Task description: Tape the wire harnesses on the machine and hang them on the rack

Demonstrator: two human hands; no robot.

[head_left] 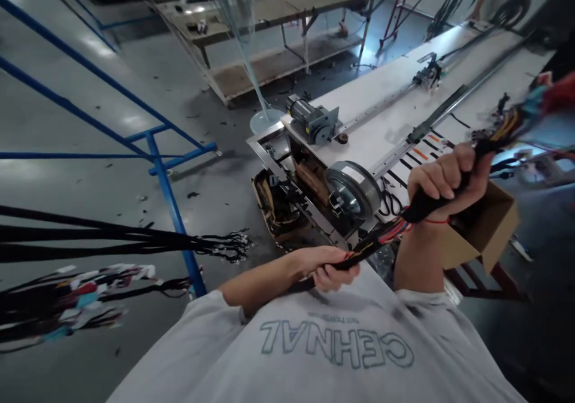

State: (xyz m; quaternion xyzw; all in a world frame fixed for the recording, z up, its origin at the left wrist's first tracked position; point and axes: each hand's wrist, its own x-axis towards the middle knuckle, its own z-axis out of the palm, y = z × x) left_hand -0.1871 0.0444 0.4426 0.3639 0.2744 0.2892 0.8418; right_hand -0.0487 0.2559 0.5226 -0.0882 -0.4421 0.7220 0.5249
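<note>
By white bench, gripping cable bundle in curled L hand & curled R hand, could snag wires on wheel if dipping.

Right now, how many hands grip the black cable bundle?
2: the left hand just in front of the shirt, and the right hand farther up the black cable bundle, near the cardboard box.

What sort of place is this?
Probably a wire-harness workshop: a held, black-sleeved wire bundle, more bundles by the blue frame, and a motor on the long white bench.
</note>
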